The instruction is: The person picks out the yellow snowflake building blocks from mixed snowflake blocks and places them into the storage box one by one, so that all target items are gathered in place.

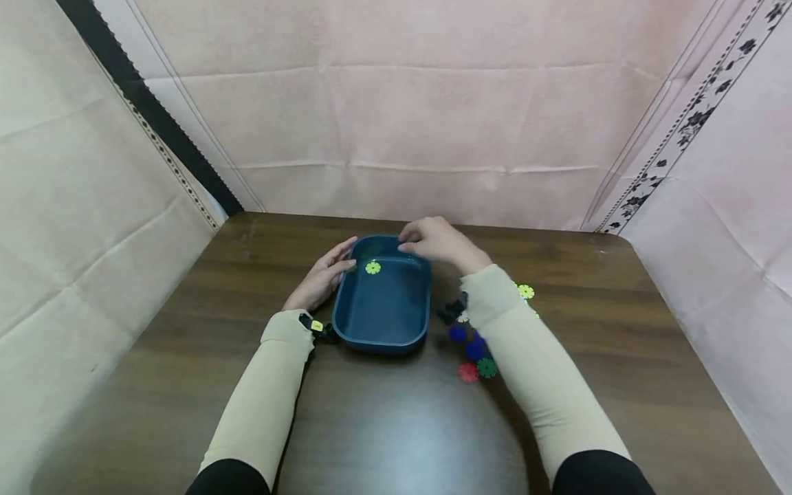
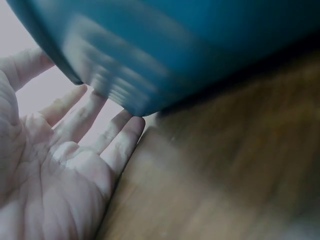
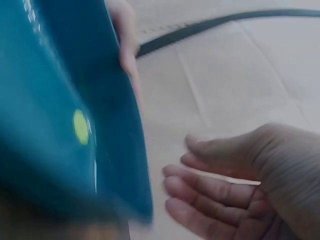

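Note:
A deep blue rectangular tray (image 1: 383, 309) stands in the middle of the brown table, with one yellow-green flower-shaped disc (image 1: 372, 267) inside near its far left. My left hand (image 1: 323, 276) holds the tray's left side, thumb at the rim and fingers against the outer wall. In the left wrist view those fingers (image 2: 80, 117) reach the tray's outside. Over the tray's far right corner hovers my right hand (image 1: 441, 240). Its fingers (image 3: 200, 187) are loosely bent, apart from the tray, and nothing shows between them in the right wrist view.
Right of the tray, partly behind my right forearm, lie several flower-shaped discs: a red one (image 1: 468, 372), a green one (image 1: 487, 367), blue ones (image 1: 475, 349) and yellow-green ones (image 1: 525, 291). Pale cloth (image 1: 421, 124) hangs behind the table and at both sides.

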`<state>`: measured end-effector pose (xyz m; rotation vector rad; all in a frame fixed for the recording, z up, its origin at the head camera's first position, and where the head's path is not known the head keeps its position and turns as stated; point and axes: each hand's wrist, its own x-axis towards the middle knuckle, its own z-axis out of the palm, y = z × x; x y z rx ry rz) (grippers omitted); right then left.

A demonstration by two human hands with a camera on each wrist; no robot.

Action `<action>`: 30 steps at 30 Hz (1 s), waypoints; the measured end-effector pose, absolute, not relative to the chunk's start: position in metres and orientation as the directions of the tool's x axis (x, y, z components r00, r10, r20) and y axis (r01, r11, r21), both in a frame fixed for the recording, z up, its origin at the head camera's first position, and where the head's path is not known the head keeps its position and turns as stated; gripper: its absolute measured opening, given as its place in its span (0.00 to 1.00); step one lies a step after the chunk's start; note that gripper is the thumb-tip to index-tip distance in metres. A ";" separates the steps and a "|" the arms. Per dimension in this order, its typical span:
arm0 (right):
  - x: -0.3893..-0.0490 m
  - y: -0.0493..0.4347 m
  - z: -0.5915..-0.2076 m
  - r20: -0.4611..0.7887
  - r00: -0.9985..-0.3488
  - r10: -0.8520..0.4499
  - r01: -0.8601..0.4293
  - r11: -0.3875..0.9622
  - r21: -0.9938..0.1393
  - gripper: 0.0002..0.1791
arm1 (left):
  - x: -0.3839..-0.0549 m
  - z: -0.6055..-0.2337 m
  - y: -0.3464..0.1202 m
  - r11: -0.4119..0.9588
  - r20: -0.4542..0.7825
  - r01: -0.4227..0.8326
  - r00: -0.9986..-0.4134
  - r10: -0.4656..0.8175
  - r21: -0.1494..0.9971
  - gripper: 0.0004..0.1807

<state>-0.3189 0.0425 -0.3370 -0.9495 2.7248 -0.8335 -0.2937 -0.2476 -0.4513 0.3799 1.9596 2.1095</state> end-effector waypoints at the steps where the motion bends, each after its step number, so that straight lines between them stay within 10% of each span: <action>1: -0.320 0.057 -0.338 0.068 -0.798 -0.599 -0.529 0.641 -0.557 0.16 | -0.294 -0.453 -0.247 -0.076 0.033 0.008 -0.941 0.336 0.997 0.33; 14: -0.327 0.237 -0.441 0.212 -0.920 -0.330 -0.369 0.548 -0.751 0.20 | -0.294 -0.457 -0.241 0.004 0.097 0.101 -0.963 0.253 0.995 0.30; 30: -0.327 0.239 -0.471 0.236 -0.854 -0.464 -0.494 0.582 -0.646 0.18 | -0.287 -0.458 -0.241 0.065 0.020 0.037 -0.968 0.251 0.997 0.30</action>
